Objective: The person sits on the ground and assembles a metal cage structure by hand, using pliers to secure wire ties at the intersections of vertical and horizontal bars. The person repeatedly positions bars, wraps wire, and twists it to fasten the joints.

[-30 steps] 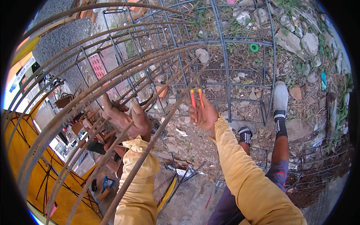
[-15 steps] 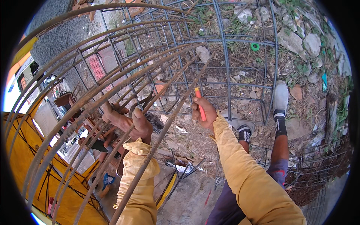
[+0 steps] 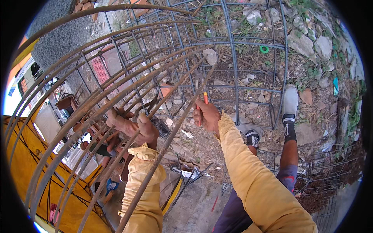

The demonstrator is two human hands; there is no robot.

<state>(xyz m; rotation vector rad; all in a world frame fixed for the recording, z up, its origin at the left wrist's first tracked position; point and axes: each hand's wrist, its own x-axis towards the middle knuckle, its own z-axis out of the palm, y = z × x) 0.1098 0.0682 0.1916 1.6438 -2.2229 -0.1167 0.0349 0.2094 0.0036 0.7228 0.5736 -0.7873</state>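
My right hand [image 3: 208, 114] is closed around red-handled pliers [image 3: 206, 98]. Two red handle parts show, one above the fingers with an orange-yellow end and one below; the jaws are hidden. Farther left, my left hand [image 3: 134, 126] sits behind slanting rusty steel bars [image 3: 171, 134], its fingers curled and its thumb up. Between thumb and fingers runs a bent bundle of dark wire [image 3: 145, 106], partly covered by the bars. One rusty bar passes diagonally between my two hands, its far end close to the pliers.
A cage of grey steel rods [image 3: 235, 70] spans the rubble ground ahead. A green ring [image 3: 264, 49] lies among weeds. My shoe [image 3: 290, 101] stands just right of the cage. Another person [image 3: 105, 145] is at the left, beyond the bars. More mesh [image 3: 322, 174] lies right.
My right hand has shifted slightly left and turned, so the pliers' handles now show as two separate parts. My left hand stays in place.
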